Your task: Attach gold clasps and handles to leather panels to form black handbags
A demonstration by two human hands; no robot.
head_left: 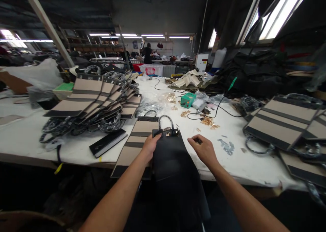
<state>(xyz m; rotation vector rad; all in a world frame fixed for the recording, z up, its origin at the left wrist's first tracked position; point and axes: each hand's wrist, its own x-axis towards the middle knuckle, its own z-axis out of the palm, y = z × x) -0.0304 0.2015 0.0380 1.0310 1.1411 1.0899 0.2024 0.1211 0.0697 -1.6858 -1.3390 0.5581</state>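
Observation:
My left hand point(150, 146) pinches the upper left corner of a black bag panel point(174, 164), whose lower part hangs over the table's front edge. A plastic-wrapped handle point(166, 118) rises from the panel's top, with shiny metal fittings point(172, 133) below it. To the right of the panel, apart from it, my right hand point(203, 149) is closed, fingers curled; a small dark thing shows at them, too small to name. Beneath the left hand lies a beige-and-black panel point(139, 133) with its own wrapped handle.
Stacked panels with wrapped handles point(84, 96) stand at left, more panels point(282, 120) at right. A black folded piece point(108, 143) lies nearer. Gold-coloured fittings point(209, 121), a green box point(187, 100) with a cable and grey scraps point(226, 146) lie on the white table. A person point(148, 53) stands far back.

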